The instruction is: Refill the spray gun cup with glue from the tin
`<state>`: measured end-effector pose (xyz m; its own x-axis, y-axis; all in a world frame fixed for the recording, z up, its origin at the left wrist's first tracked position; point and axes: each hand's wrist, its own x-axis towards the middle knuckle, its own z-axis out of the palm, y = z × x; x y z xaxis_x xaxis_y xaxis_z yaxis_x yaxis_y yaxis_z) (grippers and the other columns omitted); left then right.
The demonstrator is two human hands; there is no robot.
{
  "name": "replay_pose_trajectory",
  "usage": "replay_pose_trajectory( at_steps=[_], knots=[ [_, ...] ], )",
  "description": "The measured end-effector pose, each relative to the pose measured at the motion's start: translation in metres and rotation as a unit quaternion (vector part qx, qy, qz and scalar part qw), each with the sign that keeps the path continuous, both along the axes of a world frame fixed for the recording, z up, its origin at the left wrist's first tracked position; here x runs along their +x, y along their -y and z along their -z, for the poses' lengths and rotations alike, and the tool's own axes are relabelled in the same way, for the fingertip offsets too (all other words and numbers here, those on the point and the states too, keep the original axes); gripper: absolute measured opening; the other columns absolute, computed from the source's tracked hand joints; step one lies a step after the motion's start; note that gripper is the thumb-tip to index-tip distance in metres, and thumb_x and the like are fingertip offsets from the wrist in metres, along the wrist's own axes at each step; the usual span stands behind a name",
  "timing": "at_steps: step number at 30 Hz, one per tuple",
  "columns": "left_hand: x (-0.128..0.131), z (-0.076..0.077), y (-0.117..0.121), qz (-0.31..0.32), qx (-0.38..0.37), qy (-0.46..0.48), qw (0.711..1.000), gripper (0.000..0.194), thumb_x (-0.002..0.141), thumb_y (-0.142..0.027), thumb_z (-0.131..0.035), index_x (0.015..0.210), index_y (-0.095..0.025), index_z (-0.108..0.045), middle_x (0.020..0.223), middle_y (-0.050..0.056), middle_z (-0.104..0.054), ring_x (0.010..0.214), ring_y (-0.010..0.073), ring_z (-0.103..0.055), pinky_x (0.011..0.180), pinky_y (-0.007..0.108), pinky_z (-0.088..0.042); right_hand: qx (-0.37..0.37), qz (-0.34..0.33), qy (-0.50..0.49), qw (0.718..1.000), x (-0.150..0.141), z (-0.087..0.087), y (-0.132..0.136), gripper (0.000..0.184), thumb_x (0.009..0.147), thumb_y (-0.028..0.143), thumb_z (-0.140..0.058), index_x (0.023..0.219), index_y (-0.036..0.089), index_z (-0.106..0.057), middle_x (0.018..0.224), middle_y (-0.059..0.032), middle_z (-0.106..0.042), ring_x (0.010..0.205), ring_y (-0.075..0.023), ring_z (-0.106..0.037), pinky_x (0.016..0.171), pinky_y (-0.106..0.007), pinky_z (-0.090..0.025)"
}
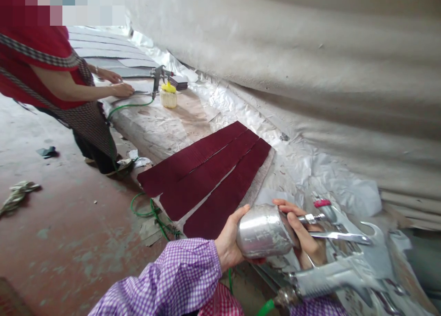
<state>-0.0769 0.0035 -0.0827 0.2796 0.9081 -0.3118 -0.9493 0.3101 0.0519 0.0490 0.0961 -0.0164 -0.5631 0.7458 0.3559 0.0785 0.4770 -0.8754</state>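
In front of me I have a silver spray gun tilted on its side, with its metal paint cup pointing left. My left hand is wrapped round the base of the cup. Around the cup's lid end, by the neck that joins it to the gun, my right hand is closed; part of it is hidden behind the gun. A green hose runs from the gun's handle. Just beyond the cup, three dark maroon strips lie side by side on the work surface.
A co-worker in red handles grey sheets at the far left. Near them stand another spray gun with a yellow-lidded jar and a dark stack. Pale sheeting hangs behind. Green hose and rags lie on the floor.
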Motion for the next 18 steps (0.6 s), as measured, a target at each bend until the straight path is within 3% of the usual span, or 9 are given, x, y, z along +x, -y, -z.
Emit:
replay_pose_trajectory(
  at_steps=[4, 9, 15, 18],
  knots=[
    [0.005, -0.005, -0.004, -0.030, -0.058, -0.016, 0.998, 0.050, 0.079, -0.060, -0.051, 0.100, -0.016, -0.063, 0.071, 0.005, -0.063, 0.056, 0.0191, -0.058, 0.048, 0.030, -0.044, -0.052, 0.069, -0.013, 0.996, -0.005, 0.002, 0.005, 0.018, 0.082, 0.040, -0.064, 0.085, 0.025, -0.073, 0.107, -0.0047, -0.069, 0.106, -0.0210, -0.061, 0.096, -0.034, -0.045],
    [0.005, -0.009, -0.009, -0.068, -0.102, -0.096, 0.988, 0.047, 0.079, -0.059, -0.052, 0.093, -0.016, -0.062, 0.068, 0.004, -0.062, 0.050, 0.0180, -0.055, 0.040, 0.029, -0.040, -0.102, 0.157, -0.043, 0.981, -0.006, 0.011, 0.001, 0.027, 0.074, 0.046, -0.071, 0.086, 0.022, -0.074, 0.106, -0.0076, -0.070, 0.106, -0.0249, -0.061, 0.097, -0.039, -0.044],
    [0.005, -0.010, -0.010, -0.079, -0.094, -0.086, 0.989, 0.052, 0.081, -0.060, -0.049, 0.101, -0.014, -0.063, 0.076, 0.008, -0.066, 0.058, 0.0198, -0.060, 0.048, 0.029, -0.044, -0.111, 0.161, -0.027, 0.980, -0.012, 0.008, 0.001, 0.031, 0.071, 0.048, -0.072, 0.085, 0.020, -0.073, 0.109, -0.0086, -0.069, 0.107, -0.0266, -0.061, 0.097, -0.041, -0.045],
    [0.011, -0.009, -0.011, -0.155, -0.097, -0.071, 0.981, 0.046, 0.078, -0.053, -0.059, 0.102, -0.014, -0.061, 0.082, 0.007, -0.066, 0.069, 0.0193, -0.063, 0.062, 0.029, -0.048, -0.072, 0.154, -0.004, 0.985, -0.009, 0.008, -0.001, 0.028, 0.079, 0.044, -0.065, 0.092, 0.020, -0.073, 0.112, -0.0085, -0.068, 0.110, -0.0274, -0.060, 0.101, -0.045, -0.043]
  ],
)
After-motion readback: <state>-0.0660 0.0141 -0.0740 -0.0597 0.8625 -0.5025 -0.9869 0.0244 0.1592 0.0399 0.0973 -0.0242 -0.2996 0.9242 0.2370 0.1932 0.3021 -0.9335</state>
